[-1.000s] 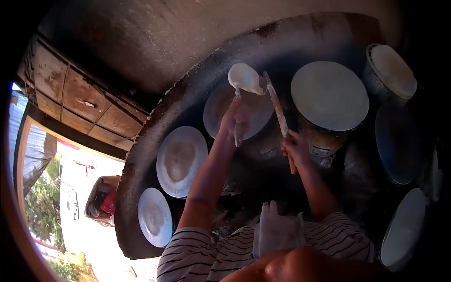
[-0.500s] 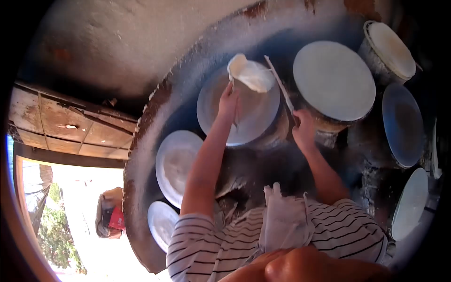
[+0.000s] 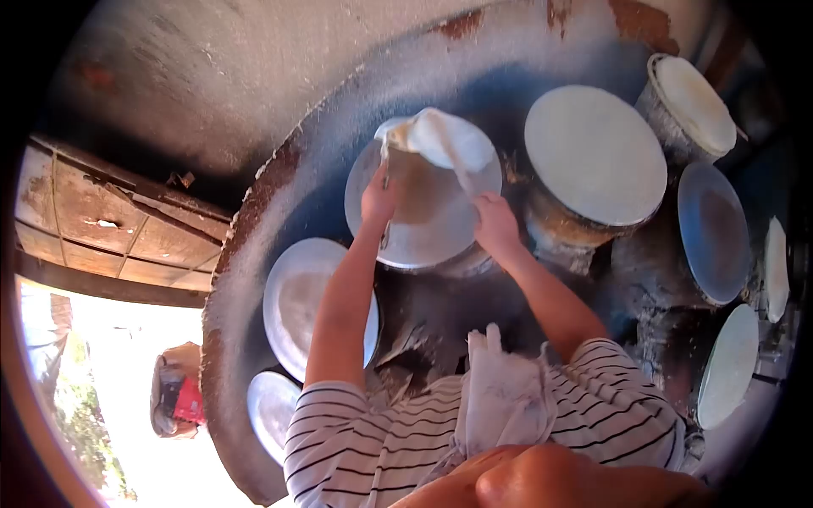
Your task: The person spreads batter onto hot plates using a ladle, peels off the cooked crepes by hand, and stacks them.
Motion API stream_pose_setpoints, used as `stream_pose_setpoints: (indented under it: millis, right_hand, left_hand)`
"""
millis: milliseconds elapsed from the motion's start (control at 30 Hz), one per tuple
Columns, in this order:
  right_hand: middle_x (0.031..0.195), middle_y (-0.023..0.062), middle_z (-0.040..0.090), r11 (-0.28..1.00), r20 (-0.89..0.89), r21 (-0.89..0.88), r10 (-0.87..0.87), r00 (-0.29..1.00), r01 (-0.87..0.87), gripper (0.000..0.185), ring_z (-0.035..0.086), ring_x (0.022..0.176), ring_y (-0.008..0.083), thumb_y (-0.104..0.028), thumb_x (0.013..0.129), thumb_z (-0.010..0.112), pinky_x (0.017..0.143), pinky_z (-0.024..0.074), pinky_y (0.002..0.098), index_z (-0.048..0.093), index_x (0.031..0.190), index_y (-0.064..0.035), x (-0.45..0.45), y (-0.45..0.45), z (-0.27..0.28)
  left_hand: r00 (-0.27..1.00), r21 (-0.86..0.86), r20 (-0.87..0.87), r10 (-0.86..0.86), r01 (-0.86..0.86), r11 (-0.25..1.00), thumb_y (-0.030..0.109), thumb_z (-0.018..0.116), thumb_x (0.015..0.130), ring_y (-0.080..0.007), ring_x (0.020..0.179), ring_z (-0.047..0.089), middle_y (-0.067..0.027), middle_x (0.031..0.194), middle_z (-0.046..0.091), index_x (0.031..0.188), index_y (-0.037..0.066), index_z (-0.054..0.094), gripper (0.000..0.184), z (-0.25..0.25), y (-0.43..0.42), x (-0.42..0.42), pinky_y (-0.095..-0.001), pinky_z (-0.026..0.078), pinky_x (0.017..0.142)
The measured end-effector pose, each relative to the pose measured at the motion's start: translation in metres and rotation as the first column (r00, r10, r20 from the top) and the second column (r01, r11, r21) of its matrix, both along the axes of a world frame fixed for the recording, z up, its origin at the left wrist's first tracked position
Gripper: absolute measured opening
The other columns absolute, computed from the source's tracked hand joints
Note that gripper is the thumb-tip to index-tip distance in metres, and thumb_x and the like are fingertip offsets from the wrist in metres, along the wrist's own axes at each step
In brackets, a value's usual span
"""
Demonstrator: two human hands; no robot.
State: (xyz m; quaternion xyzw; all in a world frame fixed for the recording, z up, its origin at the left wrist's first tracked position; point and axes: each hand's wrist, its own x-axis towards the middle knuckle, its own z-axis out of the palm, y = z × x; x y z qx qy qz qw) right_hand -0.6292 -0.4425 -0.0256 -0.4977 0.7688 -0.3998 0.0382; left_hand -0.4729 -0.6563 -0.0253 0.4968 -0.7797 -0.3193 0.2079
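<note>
My left hand is closed around the thin handle of what looks like a ladle, held over the left side of a round metal griddle. Pale batter lies across the griddle's far part. My right hand grips a flat wooden stick, which is blurred and reaches over the batter. Whether its tip touches the batter, I cannot tell. The ladle's bowl is hard to separate from the pale batter beside it.
A large griddle covered in a white layer stands to the right. Beyond it is another white-topped round stand. A bare dark griddle and a pale-covered one are at far right. Two metal griddles sit at left. A sooty curved wall surrounds them.
My right hand has swung left, bringing the stick from beside the griddle to over the batter. The batter now covers a wider patch. The view has shifted slightly.
</note>
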Motion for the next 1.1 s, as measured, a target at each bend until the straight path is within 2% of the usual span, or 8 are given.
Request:
stream_pose_setpoints:
  millis: [100, 233, 433, 500, 533, 733, 900, 1100]
  right_hand:
    - [0.098, 0.0070, 0.062, 0.992, -0.059, -0.105, -0.077, 0.995, 0.070, 0.031, 0.056, 0.096, 0.0302, 0.004, 0.068, 0.054, 0.081, 0.0483, 0.0360, 0.066, 0.096, -0.0049, -0.027, 0.005, 0.017]
    - [0.097, 0.0079, 0.062, 0.998, 0.018, -0.070, -0.004, 1.000, 0.005, 0.030, 0.058, 0.093, 0.0304, 0.001, 0.069, 0.056, 0.080, 0.0483, 0.0381, 0.066, 0.096, -0.0052, -0.014, 0.023, -0.009]
    - [0.099, 0.0118, 0.064, 0.998, -0.130, -0.061, 0.007, 0.991, -0.015, 0.028, 0.059, 0.094, 0.0302, 0.001, 0.066, 0.057, 0.079, 0.0489, 0.0380, 0.067, 0.092, -0.0030, -0.042, 0.003, 0.011]
    - [0.096, 0.0114, 0.064, 0.998, 0.024, -0.066, 0.019, 1.000, -0.017, 0.030, 0.061, 0.090, 0.0316, 0.004, 0.063, 0.058, 0.080, 0.0497, 0.0369, 0.067, 0.091, -0.0036, -0.043, 0.015, 0.006]
    - [0.097, 0.0120, 0.064, 0.999, 0.012, -0.011, 0.034, 0.999, -0.034, 0.031, 0.060, 0.091, 0.0314, 0.004, 0.064, 0.058, 0.079, 0.0496, 0.0374, 0.066, 0.093, -0.0033, -0.031, 0.009, 0.005]
    - [0.106, 0.0077, 0.061, 0.980, -0.136, 0.121, 0.177, 0.975, -0.161, 0.037, 0.057, 0.096, 0.0310, 0.004, 0.068, 0.058, 0.081, 0.0484, 0.0395, 0.066, 0.102, -0.0090, -0.005, -0.053, 0.011]
    - [0.103, 0.0070, 0.063, 0.976, -0.068, 0.075, 0.209, 0.975, -0.204, 0.037, 0.058, 0.096, 0.0298, 0.004, 0.068, 0.057, 0.081, 0.0491, 0.0380, 0.067, 0.102, -0.0078, -0.072, -0.025, 0.008]
    - [0.098, 0.0108, 0.062, 0.846, -0.023, 0.078, 0.530, 0.848, -0.527, 0.030, 0.058, 0.093, 0.0330, 0.004, 0.068, 0.056, 0.080, 0.0482, 0.0406, 0.068, 0.094, -0.0052, -0.078, -0.101, -0.009]
  left_hand:
    - [0.988, -0.205, 0.154, 0.029, 0.003, 0.979, 0.030, 0.055, 0.087, -0.0337, 0.105, 0.059, -0.0175, 0.114, 0.062, 0.133, 0.015, 0.047, 0.050, 0.000, -0.016, 0.020, -0.0404, 0.047, 0.086]
    - [0.988, 0.007, 0.149, 0.027, -0.028, 1.000, 0.031, 0.053, 0.088, -0.0354, 0.095, 0.063, -0.0190, 0.108, 0.063, 0.136, 0.019, 0.044, 0.050, 0.026, 0.010, 0.052, -0.0433, 0.048, 0.080]
    - [0.985, -0.064, 0.155, 0.079, -0.070, 0.996, 0.027, 0.054, 0.089, -0.0331, 0.101, 0.062, -0.0185, 0.112, 0.062, 0.135, 0.019, 0.046, 0.047, -0.002, 0.006, 0.078, -0.0393, 0.047, 0.085]
    - [0.991, -0.075, 0.107, 0.082, -0.075, 0.994, 0.026, 0.054, 0.089, -0.0326, 0.104, 0.060, -0.0172, 0.115, 0.061, 0.135, 0.020, 0.047, 0.047, 0.030, 0.037, 0.085, -0.0388, 0.047, 0.087]
    - [0.971, 0.287, 0.134, 0.201, -0.232, 0.930, 0.023, 0.055, 0.089, -0.0299, 0.103, 0.061, -0.0163, 0.118, 0.060, 0.135, 0.020, 0.046, 0.047, 0.060, 0.055, 0.079, -0.0374, 0.047, 0.086]
    - [0.985, 0.057, 0.046, 0.167, -0.170, 0.984, 0.021, 0.056, 0.089, -0.0188, 0.046, 0.055, -0.0145, 0.105, 0.065, 0.138, 0.023, 0.043, 0.051, 0.032, 0.077, 0.089, -0.0323, 0.046, 0.047]
    - [0.952, 0.293, -0.060, 0.301, -0.272, 0.917, 0.016, 0.053, 0.091, -0.0136, 0.038, 0.045, -0.0093, 0.063, 0.057, 0.139, 0.021, 0.042, 0.050, 0.053, 0.095, 0.073, -0.0307, 0.040, 0.038]
    - [0.815, 0.448, -0.277, 0.510, -0.360, 0.818, 0.013, 0.051, 0.092, -0.0102, 0.036, 0.039, -0.0012, 0.050, 0.043, 0.139, 0.017, 0.041, 0.049, 0.058, 0.126, 0.052, -0.0271, 0.032, 0.033]
